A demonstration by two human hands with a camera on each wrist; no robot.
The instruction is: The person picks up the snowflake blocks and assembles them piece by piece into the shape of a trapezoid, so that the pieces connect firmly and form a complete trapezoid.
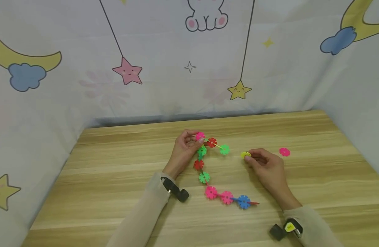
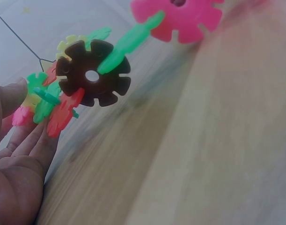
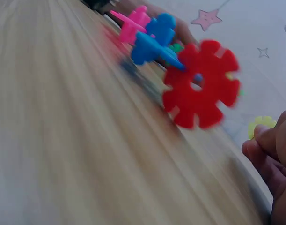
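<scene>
A chain of snowflake discs [image 1: 205, 177] in pink, red, green and blue lies curved on the wooden table [image 1: 115, 171]. My left hand [image 1: 184, 147] pinches the chain's upper end at a pink disc [image 1: 200, 136]. In the left wrist view the chain [image 2: 91, 75] hangs close to my fingertips [image 2: 21, 93]. My right hand [image 1: 263, 163] pinches a loose yellow disc [image 1: 245, 154] just right of the chain. The right wrist view shows a red disc [image 3: 201, 84] at the chain's lower end and the yellow disc [image 3: 260, 124] by my fingers.
A single pink disc [image 1: 284, 151] lies on the table to the right of my right hand. A printed curtain [image 1: 189, 58] with stars and moons closes off the back and both sides. Both wrists carry small cameras.
</scene>
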